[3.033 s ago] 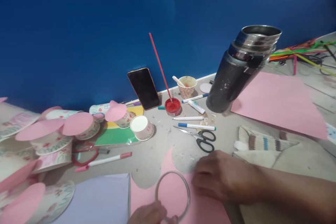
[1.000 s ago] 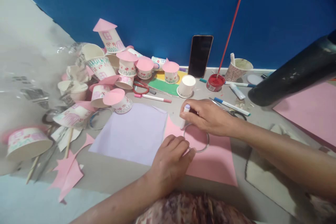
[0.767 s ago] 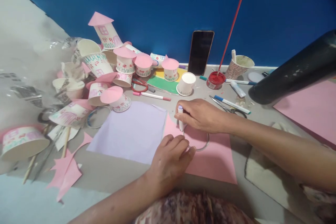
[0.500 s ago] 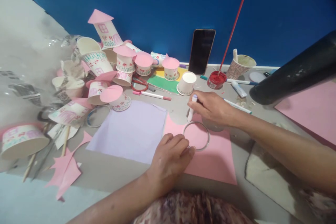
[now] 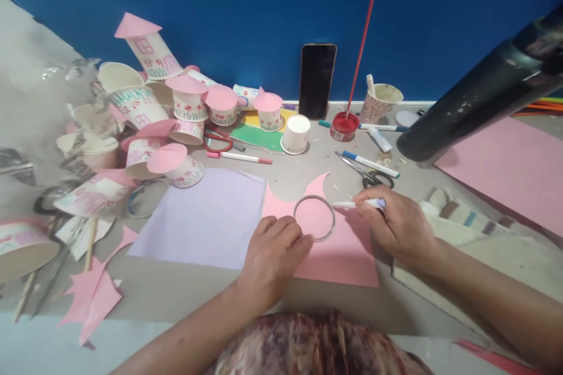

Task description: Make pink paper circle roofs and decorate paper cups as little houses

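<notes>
A thin grey ring (image 5: 333, 224) lies flat on a sheet of pink paper (image 5: 345, 263) whose far edge has curved cut-outs. My left hand (image 5: 272, 252) rests on the paper, its fingers closed on the ring's near left rim. In my right hand (image 5: 396, 222) is a white marker with a purple end (image 5: 345, 204), held almost level, its tip at the ring's right outer edge. Left of the pink paper is a lilac sheet (image 5: 202, 217). Black-handled scissors (image 5: 367, 176) lie just beyond my right hand.
Decorated paper cups with pink tops (image 5: 187, 96) crowd the left side. A white cup (image 5: 295, 135), a phone (image 5: 317, 82) and a red paint jar (image 5: 344, 127) stand along the blue wall. A dark cylinder (image 5: 466, 94) leans in from the right, near a cloth (image 5: 475, 252).
My right hand has swung from the ring's far side round to its right, tilting the marker from upright to nearly level. Black-handled scissors have come into sight. My left hand stays at the ring.
</notes>
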### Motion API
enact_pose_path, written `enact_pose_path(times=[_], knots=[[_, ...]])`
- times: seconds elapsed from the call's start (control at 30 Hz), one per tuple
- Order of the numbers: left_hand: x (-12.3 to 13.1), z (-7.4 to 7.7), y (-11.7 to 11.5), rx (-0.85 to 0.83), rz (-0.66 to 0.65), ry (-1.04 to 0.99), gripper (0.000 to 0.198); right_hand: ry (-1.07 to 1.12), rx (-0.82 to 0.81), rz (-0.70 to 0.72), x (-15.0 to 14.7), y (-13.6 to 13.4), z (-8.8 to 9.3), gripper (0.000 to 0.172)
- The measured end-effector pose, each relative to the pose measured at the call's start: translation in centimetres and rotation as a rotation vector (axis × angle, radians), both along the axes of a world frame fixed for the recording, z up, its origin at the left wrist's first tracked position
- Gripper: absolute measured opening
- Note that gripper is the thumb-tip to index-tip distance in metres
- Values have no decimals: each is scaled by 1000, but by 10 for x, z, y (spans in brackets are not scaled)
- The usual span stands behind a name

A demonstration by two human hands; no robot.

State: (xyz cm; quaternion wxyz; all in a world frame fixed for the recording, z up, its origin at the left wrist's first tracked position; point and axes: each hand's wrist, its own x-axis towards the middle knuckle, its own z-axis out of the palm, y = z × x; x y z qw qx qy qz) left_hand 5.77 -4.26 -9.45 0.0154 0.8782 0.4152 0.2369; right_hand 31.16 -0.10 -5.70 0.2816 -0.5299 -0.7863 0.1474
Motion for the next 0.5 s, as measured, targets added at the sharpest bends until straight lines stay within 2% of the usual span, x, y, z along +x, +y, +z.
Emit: enact_pose_path(times=[0.13,0.33,0.5], knots=[[-1,2,1,12,-28,0,17,-29,44,17,4,-27,-8,21],[3,9,2,35,-52,-26,22,61,176,240,6,-43,-12,15],[5,10,4,57,-48,-46,20,17,79,108,5,-21,-6,25]])
